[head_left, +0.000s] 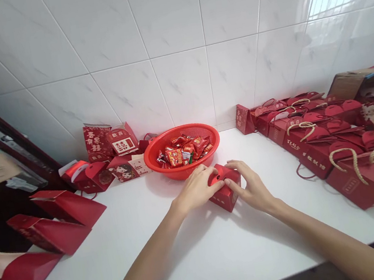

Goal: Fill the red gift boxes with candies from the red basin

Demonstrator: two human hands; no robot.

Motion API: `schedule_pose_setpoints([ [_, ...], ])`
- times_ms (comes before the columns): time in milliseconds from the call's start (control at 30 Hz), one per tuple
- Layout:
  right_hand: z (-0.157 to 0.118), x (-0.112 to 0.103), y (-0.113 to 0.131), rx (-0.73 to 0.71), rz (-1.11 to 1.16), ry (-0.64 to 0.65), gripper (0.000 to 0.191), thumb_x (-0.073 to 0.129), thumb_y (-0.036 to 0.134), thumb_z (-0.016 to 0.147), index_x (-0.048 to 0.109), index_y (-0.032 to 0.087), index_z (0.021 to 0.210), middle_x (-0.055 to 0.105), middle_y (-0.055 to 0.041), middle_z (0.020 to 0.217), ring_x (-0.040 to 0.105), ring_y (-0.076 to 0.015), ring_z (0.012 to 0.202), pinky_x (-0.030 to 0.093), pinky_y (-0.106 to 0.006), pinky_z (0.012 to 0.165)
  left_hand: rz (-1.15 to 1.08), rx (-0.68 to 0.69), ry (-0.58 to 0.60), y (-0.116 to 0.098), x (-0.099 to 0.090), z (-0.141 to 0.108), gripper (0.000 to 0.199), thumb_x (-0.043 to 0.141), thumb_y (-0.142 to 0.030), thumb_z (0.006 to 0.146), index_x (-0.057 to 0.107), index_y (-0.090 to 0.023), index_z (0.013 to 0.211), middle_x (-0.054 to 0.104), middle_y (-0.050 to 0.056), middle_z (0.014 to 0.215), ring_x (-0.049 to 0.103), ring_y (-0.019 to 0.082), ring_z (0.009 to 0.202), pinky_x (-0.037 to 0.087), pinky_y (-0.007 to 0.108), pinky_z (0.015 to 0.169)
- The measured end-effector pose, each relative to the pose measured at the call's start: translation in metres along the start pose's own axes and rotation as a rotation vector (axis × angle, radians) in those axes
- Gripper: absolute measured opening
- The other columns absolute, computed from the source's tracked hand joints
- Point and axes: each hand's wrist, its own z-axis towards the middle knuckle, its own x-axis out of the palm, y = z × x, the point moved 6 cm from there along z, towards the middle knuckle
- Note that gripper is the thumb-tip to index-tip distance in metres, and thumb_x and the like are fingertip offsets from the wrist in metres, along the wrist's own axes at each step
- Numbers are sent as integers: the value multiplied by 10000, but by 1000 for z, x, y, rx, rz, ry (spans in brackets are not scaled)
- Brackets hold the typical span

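Observation:
A small red gift box (225,197) stands on the white table in front of me, its top flaps folded in and a dark hole showing in the lid. My left hand (197,190) grips its left side, with the thumb pressed on the top flap. From the right, my right hand (250,185) holds the box, thumb near the front edge and fingers over the far corner. Just behind the box sits a red plastic basket (163,171) holding several wrapped candies and snacks (184,152).
Rows of red gift boxes, some with rope handles (347,165), fill the right side of the white table (133,244). Open red boxes (66,212) line the left edge. More decorated boxes (121,144) lean near the tiled wall (185,87). A cardboard box (350,84) stands far right.

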Motion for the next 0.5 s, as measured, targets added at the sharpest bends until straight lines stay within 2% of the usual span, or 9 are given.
schedule_pose_setpoints([
  [100, -2, 1, 1, 11, -118, 98, 464, 600, 486, 890, 544, 226, 1270, 516, -176, 1407, 441, -332, 1374, 441, -525, 1063, -50, -5, -72, -3, 8, 3, 294, 542, -421, 904, 652, -249, 1115, 604, 68, 1039, 596, 261, 1055, 480, 393, 920],
  [200, -5, 3, 0, 49, -231, 156, 632, 655, 561, 831, 507, 241, 1355, 443, -196, 1478, 345, -391, 1430, 420, -593, 1054, -135, -6, -137, -2, 14, 4, 302, 552, -417, 905, 665, -254, 1132, 615, 71, 1084, 594, 256, 1087, 473, 404, 965],
  [367, -7, 8, -1, 57, -296, 140, 542, 594, 524, 889, 546, 270, 1365, 451, -190, 1461, 426, -393, 1361, 425, -603, 1047, -297, 98, -224, 9, 29, -5, 412, 448, -445, 969, 608, -234, 1284, 606, 93, 1240, 541, 257, 1222, 413, 422, 1075],
  [500, -9, 10, -3, 50, -302, 108, 531, 578, 570, 885, 593, 285, 1333, 486, -176, 1413, 465, -389, 1308, 455, -599, 1020, -465, 132, -239, 28, 50, -20, 548, 436, -448, 967, 409, -251, 1477, 454, 92, 1506, 396, 265, 1398, 322, 452, 1166],
])
